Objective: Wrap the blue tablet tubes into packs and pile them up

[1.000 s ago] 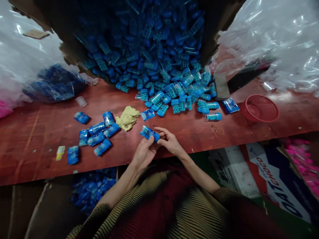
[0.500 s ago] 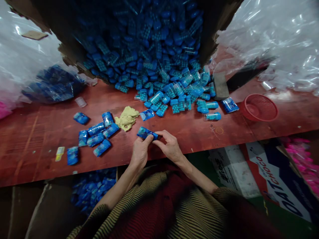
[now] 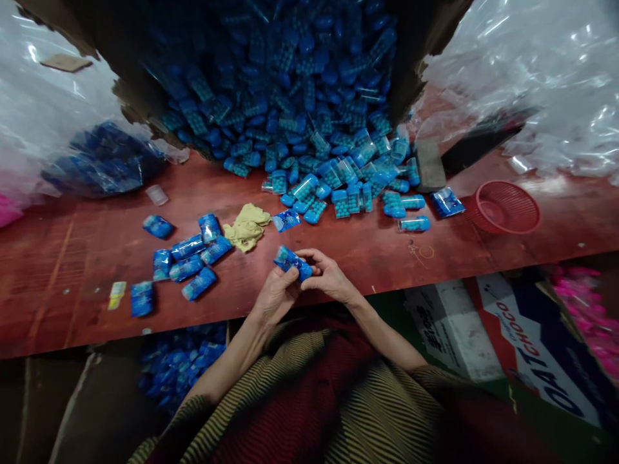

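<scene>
Close to the table's front edge I hold a small bottle in a blue printed sleeve (image 3: 294, 263), tilted with its pale-blue end up and left. My left hand (image 3: 278, 293) is closed around its lower side, thumb across the front. My right hand (image 3: 329, 278) pinches the right end, its fingers partly hidden behind the bottle. Beyond my hands lie a flat blue printed sleeve (image 3: 287, 220) and a crumpled yellow cloth (image 3: 247, 227). Several blue-sleeved bottles (image 3: 186, 267) rest in a group to the left.
A large heap of clear bottles with blue balls and caps (image 3: 309, 187) spills from a dark carton at the back. On the right stand a red plastic basket (image 3: 505, 207), a grey block (image 3: 429, 166) and a stack of blue sleeves (image 3: 447, 203). A blue-filled clear bag (image 3: 104, 164) lies left.
The held bottle has turned, its right end now lower and nearer me, and has shifted slightly right. My right fingers have moved behind it; the things on the table stay put.
</scene>
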A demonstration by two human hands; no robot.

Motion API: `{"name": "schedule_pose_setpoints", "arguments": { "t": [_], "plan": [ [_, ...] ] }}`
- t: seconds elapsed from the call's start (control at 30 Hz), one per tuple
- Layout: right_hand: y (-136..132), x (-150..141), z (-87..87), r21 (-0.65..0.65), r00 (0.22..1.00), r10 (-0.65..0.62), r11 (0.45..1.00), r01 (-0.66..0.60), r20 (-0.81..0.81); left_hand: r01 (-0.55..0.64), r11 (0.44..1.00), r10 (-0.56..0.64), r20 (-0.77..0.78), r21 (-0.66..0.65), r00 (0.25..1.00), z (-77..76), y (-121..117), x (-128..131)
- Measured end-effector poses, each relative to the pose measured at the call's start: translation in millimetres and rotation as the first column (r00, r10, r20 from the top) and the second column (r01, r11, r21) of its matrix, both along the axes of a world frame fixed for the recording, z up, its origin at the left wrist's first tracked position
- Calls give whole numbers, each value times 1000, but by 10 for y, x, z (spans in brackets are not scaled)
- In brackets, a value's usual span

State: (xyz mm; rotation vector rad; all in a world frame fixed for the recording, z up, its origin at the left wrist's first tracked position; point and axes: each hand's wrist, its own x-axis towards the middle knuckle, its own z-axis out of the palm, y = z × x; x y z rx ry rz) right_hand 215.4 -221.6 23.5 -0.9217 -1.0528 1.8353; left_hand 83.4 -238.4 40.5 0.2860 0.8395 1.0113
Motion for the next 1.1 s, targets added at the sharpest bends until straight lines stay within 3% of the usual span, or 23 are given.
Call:
{"name": "schedule_pose_setpoints", "arguments": {
  "t": [0.13,0.23,0.47,0.63,0.73,0.9,1.0,1.1],
  "plan": [
    [0,-49,-14,-73,998,-23,997,19,-64,29,999,-29,0,20,1000,-17,-5,28],
    [-1,-64,-30,-81,999,-40,996,39,-16,-33,999,33,-9,27,999,-13,-17,69],
    [53,28,-37,8,997,42,999,-42,-62,-42,999,44,48,-25,998,7,-24,-8],
    [41,-22,-57,149,995,-24,989,9,97,-84,995,84,-1,-51,996,-2,4,-50],
    [6,-65,-76,284,968,-151,955,90,201,-91,992,92,2,-91,996,-16,8,-39],
    [-71,-165,-124,478,930,-297,863,164,217,-126,986,124,-25,-107,992,-3,-3,-31],
    [-56,-219,-135,596,924,-300,796,105,237,-190,976,178,-113,-105,977,57,15,-169],
    [96,-207,-133,657,907,-264,753,-18,328,-404,914,387,-206,-43,899,157,76,-526]
  ]
}}
